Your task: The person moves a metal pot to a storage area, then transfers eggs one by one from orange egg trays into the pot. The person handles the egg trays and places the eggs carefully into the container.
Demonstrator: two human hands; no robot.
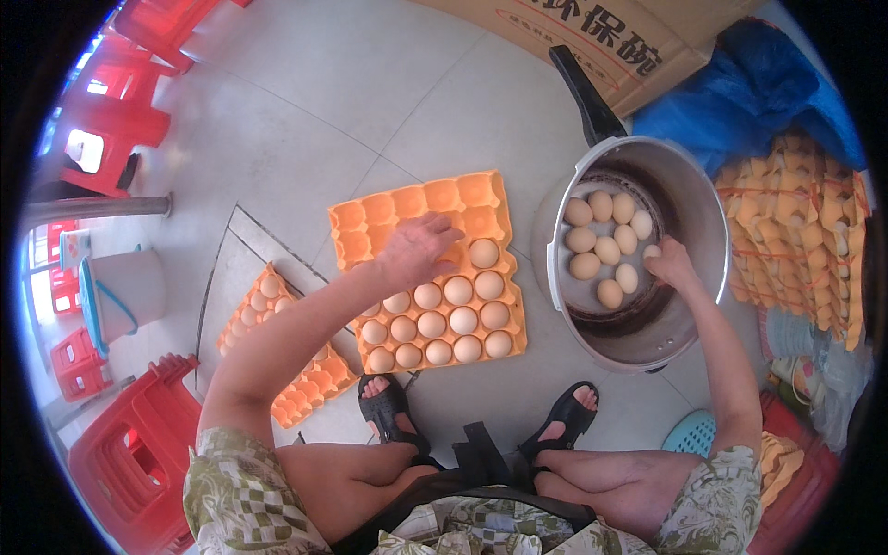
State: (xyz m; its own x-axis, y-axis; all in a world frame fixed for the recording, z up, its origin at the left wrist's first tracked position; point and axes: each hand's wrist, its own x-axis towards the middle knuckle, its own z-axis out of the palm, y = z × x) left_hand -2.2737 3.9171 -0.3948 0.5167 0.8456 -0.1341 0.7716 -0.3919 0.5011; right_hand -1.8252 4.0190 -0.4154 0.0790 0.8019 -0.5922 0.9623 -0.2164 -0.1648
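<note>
My left hand point(421, 251) hovers over an orange egg tray point(411, 200) on the floor, its fingers curled downward. The back of the hand hides whether anything is under the palm. Empty cups fill the tray's far rows, while brown eggs point(431, 324) sit in the nearer rows. Inside a large metal pot point(687, 312) to the right, my right hand point(673, 265) pinches a pale egg point(651, 252) between its fingertips. Several other eggs point(607, 250) lie on the pot's bottom, left of that hand. The pot's black handle point(583, 94) points away from me.
A second, partly filled egg tray point(312, 388) lies partly under my left forearm. Stacked egg trays point(791, 236) and a blue plastic sheet point(749, 90) stand right of the pot. Behind it is a cardboard box point(513, 31) with printing. Red plastic stools point(132, 451) and a lidded bucket point(128, 291) line the left.
</note>
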